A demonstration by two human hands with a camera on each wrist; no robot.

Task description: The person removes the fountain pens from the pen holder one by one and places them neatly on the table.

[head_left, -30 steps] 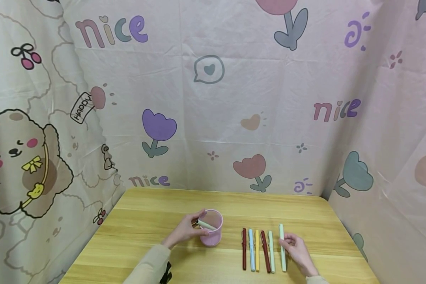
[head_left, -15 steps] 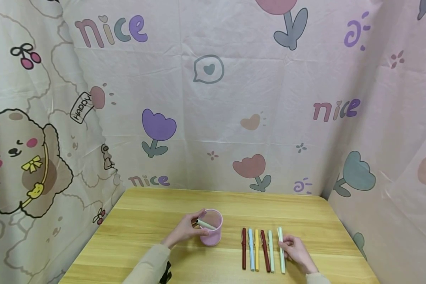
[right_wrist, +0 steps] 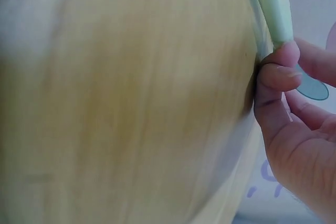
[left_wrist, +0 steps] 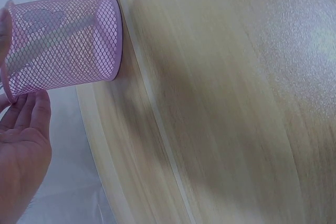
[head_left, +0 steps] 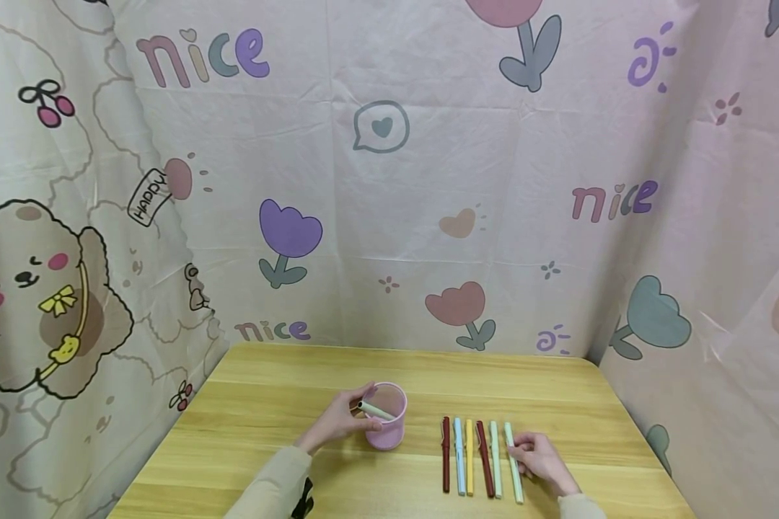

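Observation:
My left hand grips the rim of a pink mesh pen holder, thumb on the near side and fingers behind. The holder stands upright on the table. A pale pen leans inside it, seen through the mesh in the left wrist view. At the right end of a row of pens, my right hand pinches a light green pen between thumb and fingers. That pen lies slightly slanted beside another light green pen. In the right wrist view, the fingertips hide part of the held pen.
Left of the green pens lie a dark red pen, a yellow pen, a light blue pen and another dark red pen. The wooden table meets a printed curtain at its back edge.
My right hand has shifted the light green pen's upper end left and toward me, leaving it more slanted beside the row. My left hand and the pen holder have stayed in place.

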